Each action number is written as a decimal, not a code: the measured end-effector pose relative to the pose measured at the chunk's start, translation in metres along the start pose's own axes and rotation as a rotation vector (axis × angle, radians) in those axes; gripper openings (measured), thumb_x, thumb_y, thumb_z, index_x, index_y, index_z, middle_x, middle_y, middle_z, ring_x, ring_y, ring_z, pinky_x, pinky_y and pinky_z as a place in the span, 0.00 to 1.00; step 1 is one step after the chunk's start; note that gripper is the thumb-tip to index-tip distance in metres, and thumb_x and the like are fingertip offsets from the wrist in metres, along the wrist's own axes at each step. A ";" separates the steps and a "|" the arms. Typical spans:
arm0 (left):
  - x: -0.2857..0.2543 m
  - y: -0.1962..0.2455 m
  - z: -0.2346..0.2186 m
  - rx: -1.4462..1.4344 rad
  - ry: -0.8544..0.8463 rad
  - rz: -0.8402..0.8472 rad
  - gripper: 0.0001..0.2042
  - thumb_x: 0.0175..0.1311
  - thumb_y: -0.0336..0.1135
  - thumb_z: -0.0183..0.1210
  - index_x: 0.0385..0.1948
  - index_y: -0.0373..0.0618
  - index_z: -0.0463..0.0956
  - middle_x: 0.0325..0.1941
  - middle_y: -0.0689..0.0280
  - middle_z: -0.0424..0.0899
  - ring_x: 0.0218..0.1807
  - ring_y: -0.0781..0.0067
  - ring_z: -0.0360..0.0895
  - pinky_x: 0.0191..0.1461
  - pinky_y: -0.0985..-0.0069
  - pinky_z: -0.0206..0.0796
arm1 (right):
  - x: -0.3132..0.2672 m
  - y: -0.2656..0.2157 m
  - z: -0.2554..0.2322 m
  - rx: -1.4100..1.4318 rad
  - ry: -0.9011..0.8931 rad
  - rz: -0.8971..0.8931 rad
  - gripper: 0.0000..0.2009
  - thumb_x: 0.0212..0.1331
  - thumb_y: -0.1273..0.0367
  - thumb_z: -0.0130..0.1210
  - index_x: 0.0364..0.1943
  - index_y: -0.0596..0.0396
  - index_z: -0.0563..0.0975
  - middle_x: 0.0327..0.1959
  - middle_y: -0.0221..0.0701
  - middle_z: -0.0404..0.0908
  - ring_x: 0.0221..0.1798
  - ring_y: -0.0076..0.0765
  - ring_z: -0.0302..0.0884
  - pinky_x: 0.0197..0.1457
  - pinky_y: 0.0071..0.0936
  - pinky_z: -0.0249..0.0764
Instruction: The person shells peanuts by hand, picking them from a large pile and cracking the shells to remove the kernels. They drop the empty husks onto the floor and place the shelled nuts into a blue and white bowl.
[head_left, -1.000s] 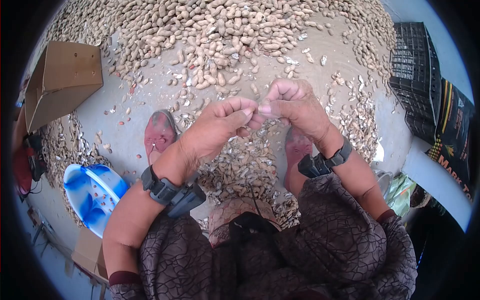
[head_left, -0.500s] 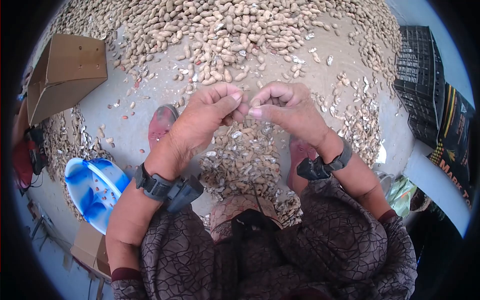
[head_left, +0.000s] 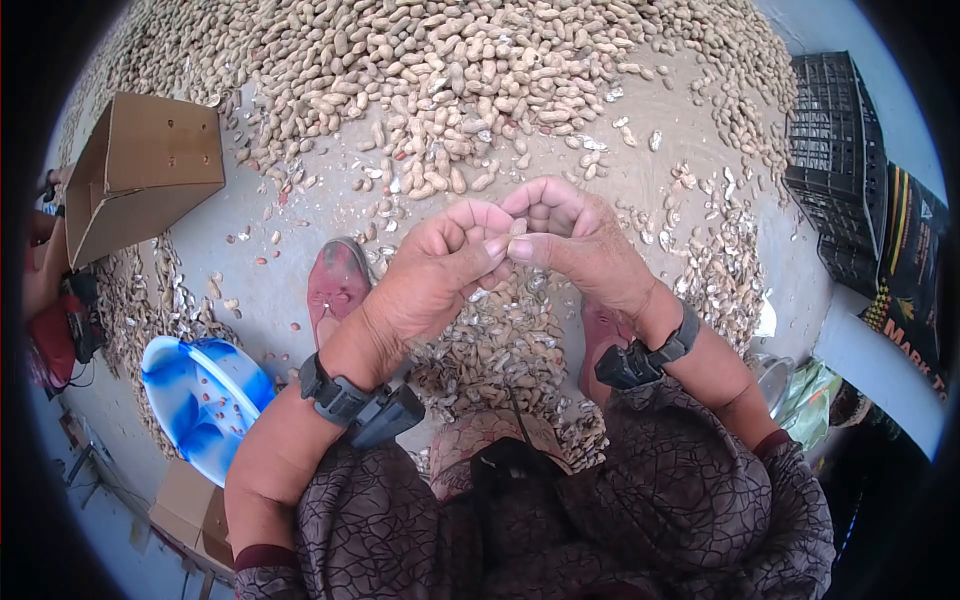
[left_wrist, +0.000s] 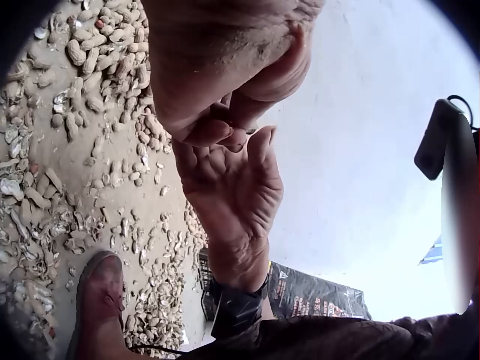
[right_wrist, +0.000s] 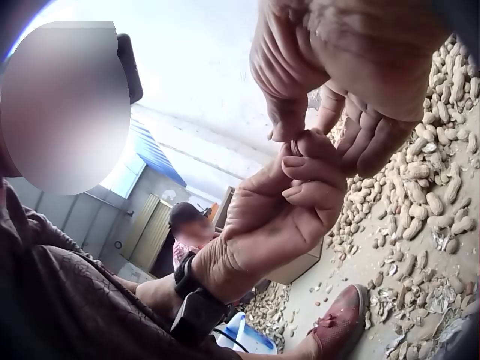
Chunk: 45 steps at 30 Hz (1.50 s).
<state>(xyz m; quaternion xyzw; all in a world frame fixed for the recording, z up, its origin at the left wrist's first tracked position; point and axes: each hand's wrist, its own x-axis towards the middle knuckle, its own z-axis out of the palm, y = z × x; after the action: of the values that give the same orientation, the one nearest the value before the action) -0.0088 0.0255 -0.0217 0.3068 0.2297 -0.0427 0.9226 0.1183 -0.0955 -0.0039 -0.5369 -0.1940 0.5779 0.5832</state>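
Note:
Both hands meet fingertip to fingertip above the floor, between the two red shoes. The right hand (head_left: 592, 245) pinches a small tan peanut (head_left: 517, 228) between thumb and index finger. From the other side the left hand (head_left: 422, 268) pinches at the same peanut, its thumb tip close to the right thumb. In the right wrist view the left hand's fingers (right_wrist: 309, 169) are curled in, and the fingertips hide most of what they hold. Below the hands lies a heap of broken peanut shells (head_left: 495, 350).
A large pile of unshelled peanuts (head_left: 430, 70) spreads ahead. At left stand a cardboard box (head_left: 165, 150) and a blue-and-white basin (head_left: 185, 425) with some kernels in it. A black crate (head_left: 835, 150) and a printed black sack (head_left: 915, 270) stand at right. Another person (right_wrist: 191, 232) sits nearby.
The hands were together a second ago, then drew slightly apart with the peanut in the right fingers. Now the left fingers have come back against the right ones at the peanut.

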 end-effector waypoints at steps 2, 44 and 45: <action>-0.001 0.002 0.008 0.065 -0.005 0.009 0.11 0.60 0.30 0.49 0.43 0.41 0.70 0.31 0.72 0.73 0.30 0.85 0.66 0.36 0.87 0.60 | -0.001 0.002 0.003 0.024 0.050 0.003 0.16 0.52 0.70 0.55 0.44 0.61 0.68 0.37 0.30 0.75 0.40 0.21 0.71 0.44 0.20 0.69; -0.004 0.005 0.024 0.394 0.147 0.102 0.14 0.63 0.30 0.42 0.49 0.40 0.68 0.22 0.73 0.71 0.23 0.88 0.62 0.27 0.89 0.56 | 0.001 0.010 -0.002 0.145 0.044 0.041 0.15 0.56 0.62 0.51 0.40 0.59 0.73 0.26 0.24 0.74 0.27 0.14 0.66 0.34 0.11 0.62; -0.004 0.005 0.026 0.505 0.209 0.140 0.13 0.63 0.29 0.41 0.47 0.40 0.68 0.22 0.72 0.71 0.22 0.88 0.63 0.27 0.89 0.57 | 0.002 0.010 -0.002 0.093 0.088 0.062 0.14 0.55 0.62 0.51 0.39 0.58 0.74 0.26 0.24 0.75 0.27 0.14 0.66 0.33 0.11 0.62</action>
<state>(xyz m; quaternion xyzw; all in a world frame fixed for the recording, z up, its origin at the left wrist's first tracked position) -0.0011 0.0142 0.0015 0.5448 0.2837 -0.0028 0.7891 0.1160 -0.0975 -0.0138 -0.5398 -0.1244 0.5798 0.5975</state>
